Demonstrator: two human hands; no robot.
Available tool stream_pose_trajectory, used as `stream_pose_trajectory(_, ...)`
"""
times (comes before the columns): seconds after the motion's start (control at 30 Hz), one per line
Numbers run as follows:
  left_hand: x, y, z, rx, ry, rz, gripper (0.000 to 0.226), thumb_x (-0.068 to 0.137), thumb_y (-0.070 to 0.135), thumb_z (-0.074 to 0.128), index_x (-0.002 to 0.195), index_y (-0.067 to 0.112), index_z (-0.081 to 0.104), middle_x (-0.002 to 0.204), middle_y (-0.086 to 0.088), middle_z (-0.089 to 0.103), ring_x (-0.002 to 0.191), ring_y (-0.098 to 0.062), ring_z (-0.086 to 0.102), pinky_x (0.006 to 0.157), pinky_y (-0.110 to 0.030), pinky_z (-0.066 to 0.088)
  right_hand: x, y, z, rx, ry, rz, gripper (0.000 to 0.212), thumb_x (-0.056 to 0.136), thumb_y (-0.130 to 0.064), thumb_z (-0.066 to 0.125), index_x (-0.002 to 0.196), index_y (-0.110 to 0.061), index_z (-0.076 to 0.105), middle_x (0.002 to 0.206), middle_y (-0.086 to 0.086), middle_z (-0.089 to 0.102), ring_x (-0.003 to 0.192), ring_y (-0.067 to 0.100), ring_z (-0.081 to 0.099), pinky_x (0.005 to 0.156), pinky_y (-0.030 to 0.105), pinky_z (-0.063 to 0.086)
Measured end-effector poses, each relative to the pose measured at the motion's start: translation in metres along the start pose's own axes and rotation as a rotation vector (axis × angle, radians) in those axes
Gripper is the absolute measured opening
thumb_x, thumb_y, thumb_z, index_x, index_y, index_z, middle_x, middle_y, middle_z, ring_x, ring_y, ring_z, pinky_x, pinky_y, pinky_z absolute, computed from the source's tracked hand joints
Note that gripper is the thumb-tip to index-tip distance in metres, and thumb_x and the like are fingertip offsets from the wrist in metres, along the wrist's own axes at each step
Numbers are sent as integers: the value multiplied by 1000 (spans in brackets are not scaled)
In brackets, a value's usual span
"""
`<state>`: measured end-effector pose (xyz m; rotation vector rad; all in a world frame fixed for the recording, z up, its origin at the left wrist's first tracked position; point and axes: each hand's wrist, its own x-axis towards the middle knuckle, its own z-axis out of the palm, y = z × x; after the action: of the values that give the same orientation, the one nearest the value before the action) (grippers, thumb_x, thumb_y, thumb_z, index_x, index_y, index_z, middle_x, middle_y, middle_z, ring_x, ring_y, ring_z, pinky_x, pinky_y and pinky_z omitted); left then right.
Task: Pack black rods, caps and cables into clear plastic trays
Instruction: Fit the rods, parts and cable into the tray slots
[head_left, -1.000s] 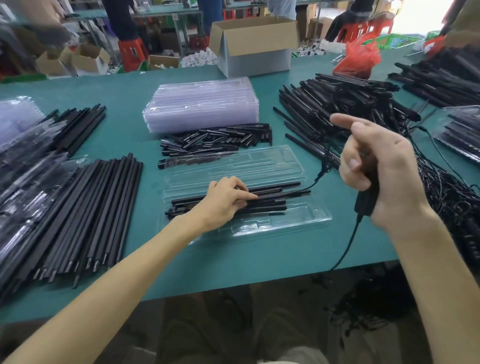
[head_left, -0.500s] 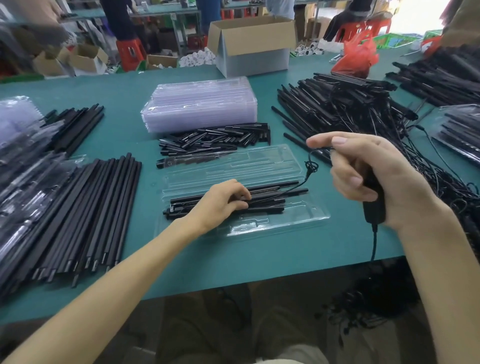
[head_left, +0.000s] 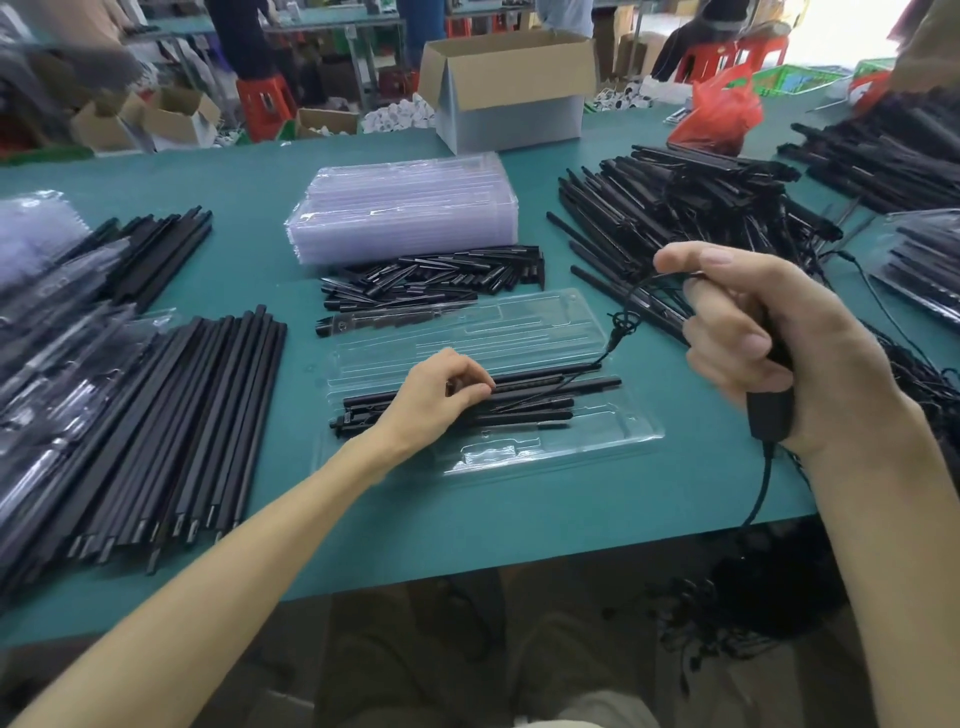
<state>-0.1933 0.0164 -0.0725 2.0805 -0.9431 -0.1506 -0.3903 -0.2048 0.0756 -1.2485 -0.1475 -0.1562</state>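
A bare strip of teal bench (head_left: 467, 525) lay between the near rim of the open clear tray (head_left: 550, 452) and the bench's front edge, lower middle of the frame. Narrower gaps parted the tray from the long rod pile (head_left: 182, 415) at left and the tangled rod heap (head_left: 675, 208) at upper right.

The left hand (head_left: 441, 400) lay on the black rods (head_left: 545, 395) bedded in the tray at centre, its grip curled down over them. The right hand (head_left: 769, 353), raised right of centre, had its grip closed round a thin black cable (head_left: 621, 325). Thumb and forefinger pinched a loop, a blocky plug (head_left: 769, 415) sat in the palm, and the lead hung past the bench edge.

The tray plastic was glossy, moulded in long channels. Behind it lay short caps (head_left: 436, 275), then a stack of empty trays (head_left: 405, 208). A cardboard box (head_left: 509, 88) and a red bag (head_left: 719, 114) stood at the far edge, with red stools (head_left: 265, 104) in the room beyond.
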Motion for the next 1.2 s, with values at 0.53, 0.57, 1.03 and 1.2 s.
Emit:
stream_pose_trajectory(0.53, 1, -19, 10, 514, -259, 250, 58, 108, 44, 21, 160, 17, 23, 168, 5, 14, 154, -7, 2, 126, -32, 5, 11, -3, 6, 84, -78, -19, 32, 99, -19, 39, 106, -16, 70, 45, -11, 42, 30, 6, 21, 30, 16, 20)
stream_pose_trajectory(0.57, 0, -17, 9, 501, -251, 253, 58, 108, 43, 24, 159, 15, 25, 167, 4, 17, 155, -9, 5, 126, -33, 6, 12, 0, 6, 85, -60, -4, 31, 98, -19, 40, 105, -15, 71, 45, -11, 41, 30, 6, 21, 30, 16, 20)
stream_pose_trajectory(1.03, -9, 82, 16, -172, 5, 136, 8, 100, 18, 60, 107, 13, 62, 97, 4, 67, 86, -8, 64, 77, -18, 48, 19, 4, 14, 178, -37, 67, 32, 103, -18, 37, 98, -14, 68, 44, -9, 39, 29, 9, 21, 30, 15, 22)
stream_pose_trajectory(1.2, 0, 112, 29, -602, 7, -52, 10, 102, 15, 55, 106, 8, 61, 95, -5, 69, 80, -21, 70, 67, -31, 57, 14, 6, 16, 139, -14, 152, 29, 103, -21, 39, 83, -16, 60, 40, -10, 37, 30, 11, 14, 31, 16, 20)
